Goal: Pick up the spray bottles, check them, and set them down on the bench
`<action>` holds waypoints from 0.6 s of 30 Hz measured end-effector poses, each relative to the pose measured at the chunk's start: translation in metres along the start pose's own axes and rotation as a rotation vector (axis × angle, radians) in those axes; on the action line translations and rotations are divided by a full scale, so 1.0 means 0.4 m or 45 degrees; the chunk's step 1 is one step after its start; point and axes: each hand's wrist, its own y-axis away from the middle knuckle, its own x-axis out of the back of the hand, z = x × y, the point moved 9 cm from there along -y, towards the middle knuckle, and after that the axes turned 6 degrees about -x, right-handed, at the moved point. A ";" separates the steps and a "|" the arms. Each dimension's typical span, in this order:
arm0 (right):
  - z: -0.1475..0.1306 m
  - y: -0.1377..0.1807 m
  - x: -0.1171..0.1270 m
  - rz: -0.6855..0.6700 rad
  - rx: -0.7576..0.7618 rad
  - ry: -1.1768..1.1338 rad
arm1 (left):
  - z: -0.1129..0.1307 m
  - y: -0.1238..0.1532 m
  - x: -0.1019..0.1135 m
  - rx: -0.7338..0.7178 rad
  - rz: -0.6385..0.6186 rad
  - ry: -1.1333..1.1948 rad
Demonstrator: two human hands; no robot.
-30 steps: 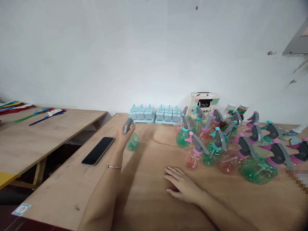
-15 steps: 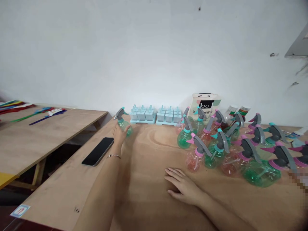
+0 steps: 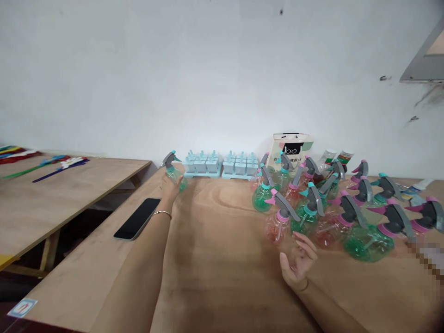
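At the far left of the table, my left hand [image 3: 169,186] is wrapped round a green spray bottle [image 3: 181,181] with a grey trigger head and turquoise nozzle. That bottle stands upright beside the pale blue ice-pop moulds [image 3: 207,169]. My right hand [image 3: 299,261] is raised with its fingers apart and nothing in it. It is just in front of a clear pinkish spray bottle [image 3: 277,226] with a pink collar. Behind and to the right stand several more spray bottles, green ones [image 3: 369,243] and pink ones [image 3: 328,231], with grey triggers.
A black phone [image 3: 137,218] lies left of my left forearm. Against the wall are a second mould set [image 3: 240,169], a printed paper bag [image 3: 291,152] and white-capped jars [image 3: 345,157]. Coloured strips [image 3: 60,167] lie on another table [image 3: 69,203] across a gap.
My right hand has lifted off the tabletop and moved right towards the spray bottles, turning palm up. My left hand stays on the green spray bottle. The view has shifted slightly.
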 end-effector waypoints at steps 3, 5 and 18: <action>0.012 0.014 -0.021 -0.048 -0.065 0.007 | 0.008 0.028 0.018 0.085 0.084 0.049; 0.024 0.022 -0.031 -0.083 -0.169 -0.036 | 0.037 0.067 0.045 0.031 0.270 0.188; 0.102 0.100 -0.153 -0.551 -0.737 -0.306 | 0.588 0.495 0.029 -0.793 -0.384 1.090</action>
